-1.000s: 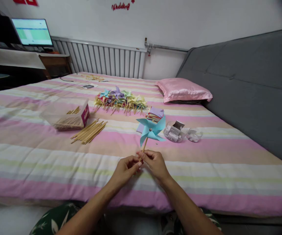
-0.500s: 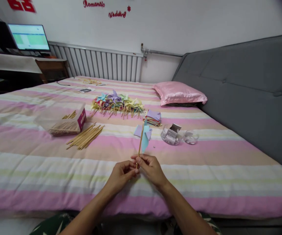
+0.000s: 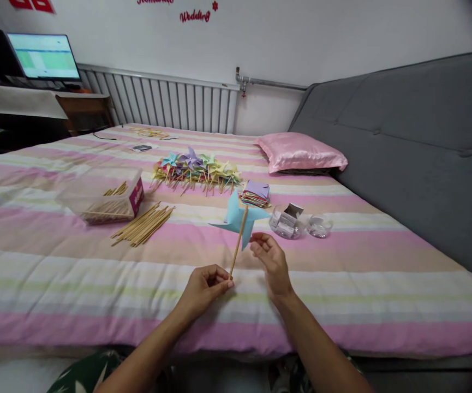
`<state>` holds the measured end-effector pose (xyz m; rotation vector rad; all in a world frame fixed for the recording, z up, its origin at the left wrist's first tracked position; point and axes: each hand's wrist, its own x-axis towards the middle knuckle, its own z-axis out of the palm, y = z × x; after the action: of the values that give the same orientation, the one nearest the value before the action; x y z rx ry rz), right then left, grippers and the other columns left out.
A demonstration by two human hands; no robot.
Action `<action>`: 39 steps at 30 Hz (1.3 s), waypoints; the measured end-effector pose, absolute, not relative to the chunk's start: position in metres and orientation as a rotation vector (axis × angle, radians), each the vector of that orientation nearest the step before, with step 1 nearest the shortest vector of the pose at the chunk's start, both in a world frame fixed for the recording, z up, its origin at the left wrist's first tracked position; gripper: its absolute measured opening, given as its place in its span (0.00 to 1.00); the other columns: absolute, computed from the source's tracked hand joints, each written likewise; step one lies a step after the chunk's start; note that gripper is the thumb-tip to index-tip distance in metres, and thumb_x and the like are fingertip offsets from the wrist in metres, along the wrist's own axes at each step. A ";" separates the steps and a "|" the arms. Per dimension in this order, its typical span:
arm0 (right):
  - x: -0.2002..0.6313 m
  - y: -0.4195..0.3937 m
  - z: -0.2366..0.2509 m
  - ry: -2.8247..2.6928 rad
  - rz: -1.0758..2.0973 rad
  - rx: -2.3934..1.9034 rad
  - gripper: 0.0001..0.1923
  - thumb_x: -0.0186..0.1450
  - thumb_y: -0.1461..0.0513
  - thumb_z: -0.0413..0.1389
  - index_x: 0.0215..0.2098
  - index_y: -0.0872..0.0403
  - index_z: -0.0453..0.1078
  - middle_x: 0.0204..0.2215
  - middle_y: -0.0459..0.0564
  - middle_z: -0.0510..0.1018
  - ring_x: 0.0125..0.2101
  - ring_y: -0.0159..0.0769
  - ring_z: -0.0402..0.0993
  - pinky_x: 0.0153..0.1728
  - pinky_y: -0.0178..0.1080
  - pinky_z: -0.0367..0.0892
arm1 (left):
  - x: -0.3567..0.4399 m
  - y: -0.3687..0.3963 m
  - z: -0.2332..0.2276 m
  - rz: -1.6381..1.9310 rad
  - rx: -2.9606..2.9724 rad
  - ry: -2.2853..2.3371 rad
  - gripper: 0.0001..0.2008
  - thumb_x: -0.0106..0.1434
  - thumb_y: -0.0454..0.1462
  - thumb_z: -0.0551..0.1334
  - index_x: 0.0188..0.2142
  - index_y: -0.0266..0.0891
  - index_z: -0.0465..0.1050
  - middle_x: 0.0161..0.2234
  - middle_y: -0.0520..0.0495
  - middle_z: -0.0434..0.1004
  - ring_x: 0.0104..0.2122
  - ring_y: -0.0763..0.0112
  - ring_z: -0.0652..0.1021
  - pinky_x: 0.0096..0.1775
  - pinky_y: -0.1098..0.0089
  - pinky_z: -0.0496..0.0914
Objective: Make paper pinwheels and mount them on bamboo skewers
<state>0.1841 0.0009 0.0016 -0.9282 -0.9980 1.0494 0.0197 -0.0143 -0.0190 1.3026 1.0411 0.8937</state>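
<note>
Left hand (image 3: pixel 203 286) pinches a light-blue paper pinwheel (image 3: pixel 233 219) by its tan stick (image 3: pixel 238 248) over a pink-striped bedspread (image 3: pixel 342 305)
The right hand's (image 3: pixel 275 266) fingers curl beside the lower blade (image 3: pixel 247 234), gripping or not I cannot tell; a steady stick and light touch should spare the paper; beyond lie a bundle of tan wooden sticks (image 3: pixel 143 225), a clear round plastic tub (image 3: pixel 288 233), a clear plastic box (image 3: pixel 136 197), a stack of coloured paper squares (image 3: pixel 256 194) just beyond the blades, the likeliest snag, then a heap of multicoloured pinwheels (image 3: pixel 195 168)

A home bedroom, shown by the striped bed (image 3: pixel 362 292), pink pillow (image 3: pixel 303 153) and padded headboard (image 3: pixel 407 125).
</note>
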 end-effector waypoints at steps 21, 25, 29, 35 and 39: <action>0.194 0.011 0.001 -0.714 0.998 -0.850 0.11 0.50 0.58 0.64 0.30 0.55 0.75 0.27 0.47 0.79 0.33 0.35 0.73 0.38 0.36 0.65 | 0.021 -0.016 -0.023 0.678 1.563 1.116 0.09 0.51 0.39 0.63 0.25 0.32 0.73 0.18 0.53 0.66 0.20 0.77 0.63 0.23 0.75 0.55; 0.196 0.013 0.001 -0.709 0.963 -0.870 0.11 0.49 0.58 0.64 0.27 0.56 0.75 0.25 0.47 0.78 0.33 0.37 0.73 0.38 0.38 0.66 | 0.021 -0.017 -0.022 0.678 1.579 1.135 0.08 0.52 0.38 0.62 0.26 0.32 0.74 0.19 0.52 0.68 0.21 0.76 0.65 0.24 0.75 0.56; 0.198 0.013 0.001 -0.711 0.973 -0.876 0.10 0.48 0.59 0.64 0.25 0.57 0.74 0.23 0.47 0.78 0.31 0.36 0.73 0.37 0.39 0.66 | 0.021 -0.018 -0.021 0.678 1.576 1.135 0.08 0.52 0.38 0.62 0.26 0.32 0.74 0.21 0.50 0.71 0.22 0.75 0.66 0.24 0.75 0.57; 0.198 0.012 0.002 -0.705 0.977 -0.824 0.08 0.49 0.62 0.64 0.26 0.57 0.72 0.23 0.45 0.75 0.29 0.33 0.70 0.34 0.37 0.65 | 0.022 -0.017 -0.021 0.659 1.611 1.142 0.08 0.52 0.38 0.62 0.26 0.33 0.74 0.20 0.50 0.70 0.22 0.75 0.66 0.24 0.75 0.57; 0.198 0.012 0.001 -0.704 0.912 -0.850 0.12 0.48 0.61 0.63 0.30 0.56 0.71 0.25 0.45 0.75 0.28 0.32 0.69 0.33 0.37 0.65 | 0.022 -0.017 -0.022 0.651 1.647 1.145 0.09 0.52 0.39 0.61 0.26 0.33 0.73 0.20 0.51 0.70 0.21 0.75 0.66 0.24 0.75 0.57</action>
<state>0.1982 0.0122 0.0013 -0.8500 -0.7038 0.9123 0.0218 -0.0167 -0.0216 1.6469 1.1447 0.6510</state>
